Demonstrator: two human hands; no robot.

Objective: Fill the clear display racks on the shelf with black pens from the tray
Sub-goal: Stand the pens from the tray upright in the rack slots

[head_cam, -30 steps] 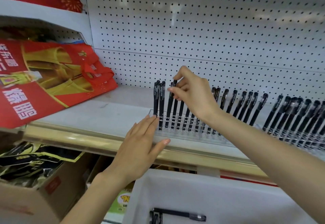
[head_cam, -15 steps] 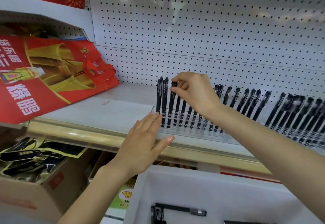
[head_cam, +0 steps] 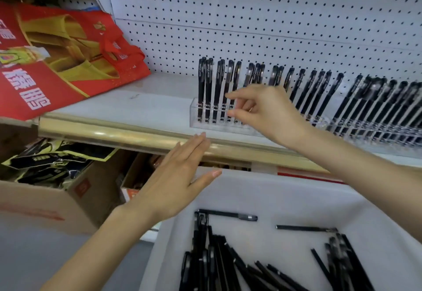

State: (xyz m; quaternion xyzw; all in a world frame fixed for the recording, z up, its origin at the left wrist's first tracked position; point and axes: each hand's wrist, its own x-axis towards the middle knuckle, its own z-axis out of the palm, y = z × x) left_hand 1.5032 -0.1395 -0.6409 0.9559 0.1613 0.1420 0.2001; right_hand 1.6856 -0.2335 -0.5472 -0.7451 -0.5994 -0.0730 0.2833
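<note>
A clear display rack [head_cam: 230, 128] stands on the white shelf with several black pens [head_cam: 218, 89] upright in it. My right hand [head_cam: 265, 110] hovers in front of the rack's middle, index finger and thumb spread apart, nothing between them. My left hand [head_cam: 180, 176] is flat with straight fingers, its tips over the shelf's gold front edge [head_cam: 109, 134] just below the rack's left end. Below, the white tray [head_cam: 262, 183] holds several loose black pens [head_cam: 228, 265]. A second rack [head_cam: 376, 135] to the right is packed with pens.
Red and gold bags [head_cam: 57, 62] lie on the shelf's left part. A cardboard box [head_cam: 57, 201] with black and yellow packets sits low on the left. White pegboard [head_cam: 251, 16] backs the shelf. Bare shelf surface lies between the bags and the rack.
My right hand let go of the pen top and dropped lower in front of the rack. My left hand slid down off the rack to the shelf edge. The view tilted down onto the tray.
</note>
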